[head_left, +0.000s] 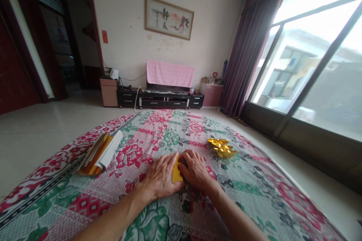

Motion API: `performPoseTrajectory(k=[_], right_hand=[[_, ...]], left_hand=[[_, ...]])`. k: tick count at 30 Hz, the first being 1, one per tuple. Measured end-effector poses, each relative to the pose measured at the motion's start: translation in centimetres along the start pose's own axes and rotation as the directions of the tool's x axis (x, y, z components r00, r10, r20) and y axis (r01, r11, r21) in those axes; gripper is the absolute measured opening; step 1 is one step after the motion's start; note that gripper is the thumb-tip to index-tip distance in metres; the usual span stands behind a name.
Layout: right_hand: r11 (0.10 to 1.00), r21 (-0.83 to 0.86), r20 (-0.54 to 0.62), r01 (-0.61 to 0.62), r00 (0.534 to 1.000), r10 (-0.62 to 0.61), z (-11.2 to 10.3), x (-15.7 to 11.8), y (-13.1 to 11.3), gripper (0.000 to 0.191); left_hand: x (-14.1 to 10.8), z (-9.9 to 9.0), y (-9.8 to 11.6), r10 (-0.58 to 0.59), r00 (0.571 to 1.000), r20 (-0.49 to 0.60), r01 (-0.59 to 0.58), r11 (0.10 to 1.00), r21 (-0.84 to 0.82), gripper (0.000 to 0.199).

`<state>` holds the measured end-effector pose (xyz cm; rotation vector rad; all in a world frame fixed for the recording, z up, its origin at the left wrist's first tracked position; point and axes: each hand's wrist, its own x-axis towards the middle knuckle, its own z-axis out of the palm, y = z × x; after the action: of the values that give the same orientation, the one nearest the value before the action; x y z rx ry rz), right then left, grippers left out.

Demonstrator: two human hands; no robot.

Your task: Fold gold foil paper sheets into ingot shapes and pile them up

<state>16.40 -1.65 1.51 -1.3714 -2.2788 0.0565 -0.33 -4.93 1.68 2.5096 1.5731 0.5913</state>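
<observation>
I have the yellow paper (177, 172) on the flowered cloth (149, 218), between my two hands. My left hand (161, 176) lies nearly flat at its nine o'clock side; my right hand (195, 169), fingers bent, is at three. Whether either pinches the paper or only presses it, I cannot tell. Shiny gold folds (223, 149) sit near, at two o'clock; a sheet stack (98, 155) lies towards ten.
</observation>
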Motion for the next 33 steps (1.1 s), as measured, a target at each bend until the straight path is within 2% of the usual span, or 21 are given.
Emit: performPoseTrajectory(k=[5, 12, 15, 17, 18, 20, 23, 26, 28, 31, 33], right_hand=[[0.993, -0.081, -0.032, -0.086, 0.996, 0.084, 0.6, 1.1, -0.1, 0.016], [0.973, -0.110, -0.077, -0.205, 0.977, 0.197, 1.4, 3.0, 0.0, 0.019], [0.967, -0.070, -0.129, -0.244, 0.964, 0.234, 1.7, 3.8, 0.7, 0.015], [0.967, 0.045, -0.164, -0.250, 0.953, 0.254, 1.8, 4.0, 1.2, 0.015], [0.967, 0.135, -0.194, -0.217, 0.951, 0.241, 1.7, 3.9, 1.4, 0.016], [0.962, 0.270, -0.281, -0.039, 0.953, 0.117, 1.3, 3.3, 1.7, 0.018], [0.906, 0.360, -0.244, 0.222, 0.960, -0.138, 0.4, 1.8, 1.5, 0.021], [0.886, 0.354, -0.157, 0.300, 0.953, -0.260, -0.4, 0.5, 0.8, 0.020], [0.880, 0.325, -0.075, 0.347, 0.937, -0.341, -0.8, 0.0, 0.4, 0.023], [0.895, 0.274, 0.024, 0.353, 0.928, -0.373, -1.2, -0.3, -0.2, 0.024], [0.910, 0.231, 0.044, 0.343, 0.931, -0.362, -1.4, -0.4, -0.5, 0.023]], left_hand=[[0.0, 0.4, -0.2, 0.002, 1.000, -0.008, -0.002, 1.000, 0.005, 0.089], [0.1, 0.2, -0.2, -0.004, 1.000, -0.004, 0.004, 1.000, 0.017, 0.089], [0.1, 0.1, -0.1, 0.001, 1.000, 0.004, -0.001, 1.000, 0.018, 0.088], [0.0, 0.0, 0.0, 0.002, 1.000, 0.006, -0.003, 1.000, 0.016, 0.089], [0.0, -0.1, -0.1, 0.004, 1.000, 0.008, -0.005, 1.000, 0.012, 0.089], [0.1, -0.4, -0.4, 0.015, 1.000, 0.017, -0.015, 1.000, 0.001, 0.092], [0.4, -0.8, -1.2, 0.065, 0.997, 0.044, -0.064, 0.998, -0.026, 0.098], [0.9, -1.2, -2.3, 0.157, 0.985, 0.068, -0.152, 0.986, -0.066, 0.104], [1.1, -1.4, -2.8, 0.214, 0.975, 0.054, -0.209, 0.975, -0.075, 0.101], [1.2, -1.7, -3.0, 0.293, 0.956, -0.007, -0.292, 0.954, -0.067, 0.086], [1.0, -1.9, -2.8, 0.332, 0.942, -0.048, -0.334, 0.941, -0.049, 0.074]])
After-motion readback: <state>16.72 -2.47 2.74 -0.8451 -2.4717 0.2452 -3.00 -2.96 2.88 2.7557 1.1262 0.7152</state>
